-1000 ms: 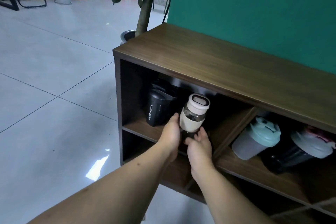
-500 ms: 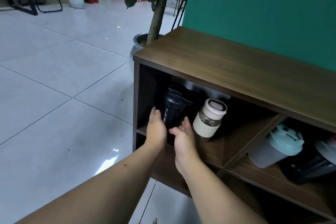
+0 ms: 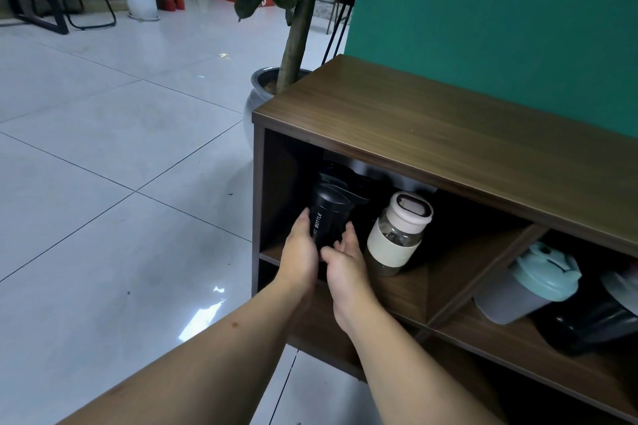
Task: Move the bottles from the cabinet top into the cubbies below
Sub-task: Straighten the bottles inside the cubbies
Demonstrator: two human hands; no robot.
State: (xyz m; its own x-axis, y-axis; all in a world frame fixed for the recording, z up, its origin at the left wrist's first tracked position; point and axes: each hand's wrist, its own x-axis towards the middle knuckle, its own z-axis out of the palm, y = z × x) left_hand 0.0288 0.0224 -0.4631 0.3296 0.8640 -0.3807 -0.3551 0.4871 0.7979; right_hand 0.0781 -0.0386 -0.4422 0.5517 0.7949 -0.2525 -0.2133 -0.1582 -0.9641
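A black sport bottle (image 3: 330,214) stands in the left cubby of the wooden cabinet (image 3: 448,134). My left hand (image 3: 300,252) presses against its left side and my right hand (image 3: 345,262) cups its right side and base. Beside it on the right, in the same cubby, stands a clear bottle with a cream sleeve and cream lid (image 3: 397,235), with no hand on it. In the right cubby sit a grey shaker with a mint lid (image 3: 528,283) and a dark bottle with a grey lid (image 3: 607,314), both seen leaning. No bottle stands on the cabinet top.
A potted tree (image 3: 293,31) in a grey pot stands just behind the cabinet's left end. A green wall (image 3: 500,17) backs the cabinet. White tiled floor (image 3: 103,183) spreads to the left, with stools, fire extinguishers and a red box far back.
Both hands let go of the cream-lidded bottle, which now stands in the left cubby, and moved left onto the black sport bottle. The view shifted left.
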